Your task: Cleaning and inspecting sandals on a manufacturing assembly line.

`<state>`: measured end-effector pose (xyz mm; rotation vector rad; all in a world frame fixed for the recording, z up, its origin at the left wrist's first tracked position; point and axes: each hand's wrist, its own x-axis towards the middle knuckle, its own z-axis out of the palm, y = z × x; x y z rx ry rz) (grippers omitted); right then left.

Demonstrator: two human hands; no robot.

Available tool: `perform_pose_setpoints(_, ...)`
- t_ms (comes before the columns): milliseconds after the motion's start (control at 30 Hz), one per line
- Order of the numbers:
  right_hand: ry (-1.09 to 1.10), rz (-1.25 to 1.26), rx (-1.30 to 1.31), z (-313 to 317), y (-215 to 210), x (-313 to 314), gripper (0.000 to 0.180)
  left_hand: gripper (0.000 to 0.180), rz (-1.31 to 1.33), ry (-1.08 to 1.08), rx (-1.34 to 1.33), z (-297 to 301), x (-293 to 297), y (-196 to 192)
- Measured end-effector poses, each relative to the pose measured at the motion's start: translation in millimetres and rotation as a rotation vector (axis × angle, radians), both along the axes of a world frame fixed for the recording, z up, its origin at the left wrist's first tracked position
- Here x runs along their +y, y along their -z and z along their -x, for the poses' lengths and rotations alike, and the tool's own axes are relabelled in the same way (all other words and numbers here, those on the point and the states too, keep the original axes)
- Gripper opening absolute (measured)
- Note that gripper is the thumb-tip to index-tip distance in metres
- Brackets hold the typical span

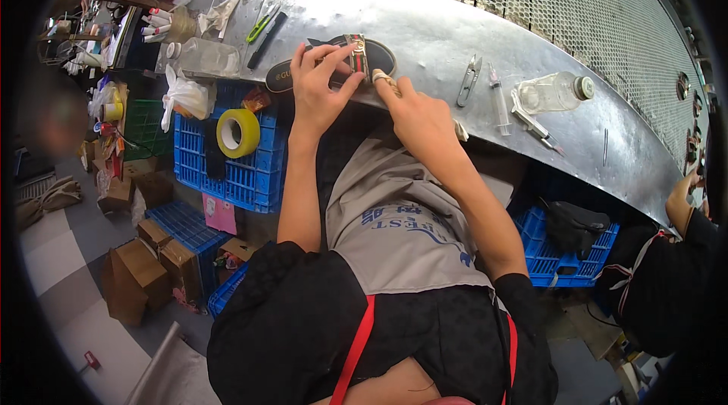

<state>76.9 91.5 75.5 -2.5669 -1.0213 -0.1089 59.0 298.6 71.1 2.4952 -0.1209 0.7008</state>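
Observation:
A black oval sole-shaped piece [303,70] with a striped strap [356,56] lies on the metal workbench [432,33] in front of me. My left hand [318,86] rests on it, fingers spread over the strap and pressing it down. My right hand [409,113] is just to the right, fingers closed on a small tool or strap end [381,77] at the piece's right edge; what it grips is too small to tell.
On the bench lie a green-handled cutter [259,27], metal snips [470,79], a syringe [498,102] and a clear plastic bottle [553,92]. Blue crates [250,174] with a yellow tape roll [238,133] stand on the left, cardboard boxes [140,272] below. Another person's arm [682,204] is at the right.

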Motion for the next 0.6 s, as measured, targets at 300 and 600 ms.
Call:
perform_pose_setpoints(300, -0.165, 0.233, -0.136, -15, -1, -13, 0.050, 0.029, 0.165, 0.135, 0.112, 14, 24, 19)
perform_pose_setpoints(600, -0.236, 0.239, -0.185, -19, 1, -16, 0.047, 0.020, 0.202, 0.173, 0.129, 13, 27, 20)
